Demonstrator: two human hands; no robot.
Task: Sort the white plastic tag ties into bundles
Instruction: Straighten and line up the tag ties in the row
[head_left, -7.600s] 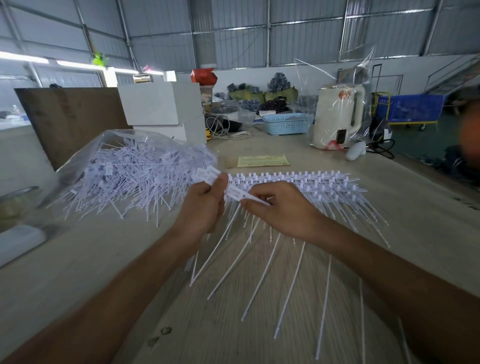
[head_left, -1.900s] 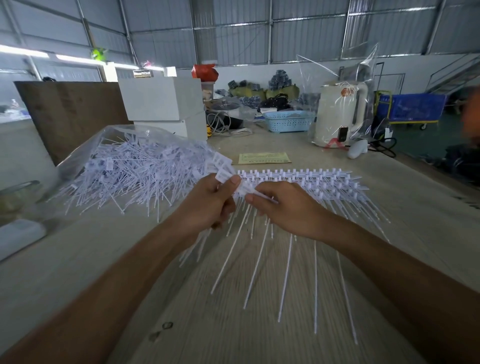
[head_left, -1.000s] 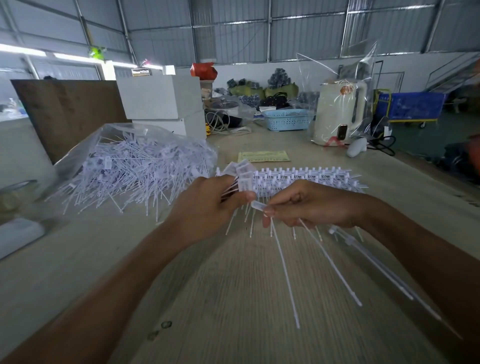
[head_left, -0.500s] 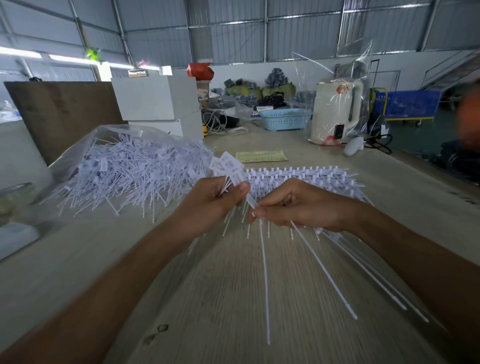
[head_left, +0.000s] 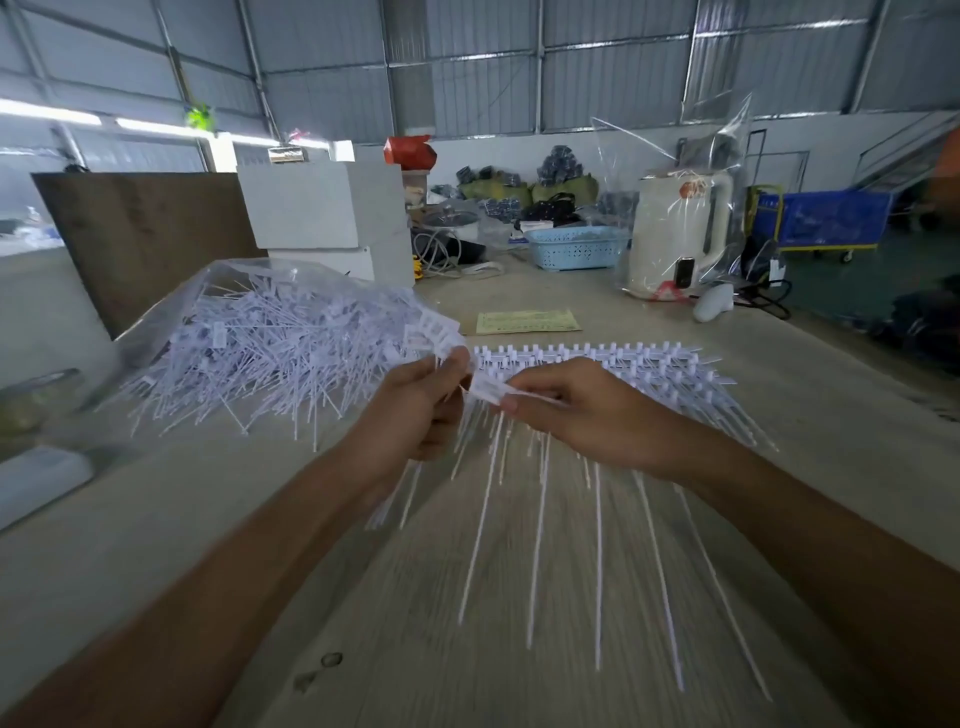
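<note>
- Table (head_left: 519, 597): pale wood grain, runs from the near edge to the clutter at the far end.
- Clear bag (head_left: 171, 322) on the table's left side, with a loose pile of ties (head_left: 270, 358) spilling out of it toward the middle.
- Row of ties (head_left: 623, 364) laid side by side right of centre, heads lined up at the far side, thin tails fanned toward the near edge.
- White kettle (head_left: 675, 234) wrapped in clear film at far right; blue basket (head_left: 576, 248) just left of it; yellow paper slip (head_left: 527, 322) flat between basket and row.
- Left hand (head_left: 415, 410): fingers curled round a small bundle of ties (head_left: 434, 335), tag heads sticking up above the thumb, tails hanging below the fist.
- Right hand (head_left: 587, 410): thumb and forefinger pinching the head of a single tie (head_left: 485, 387), just beside the left thumb; its tail is lost among the fanned tails.
</note>
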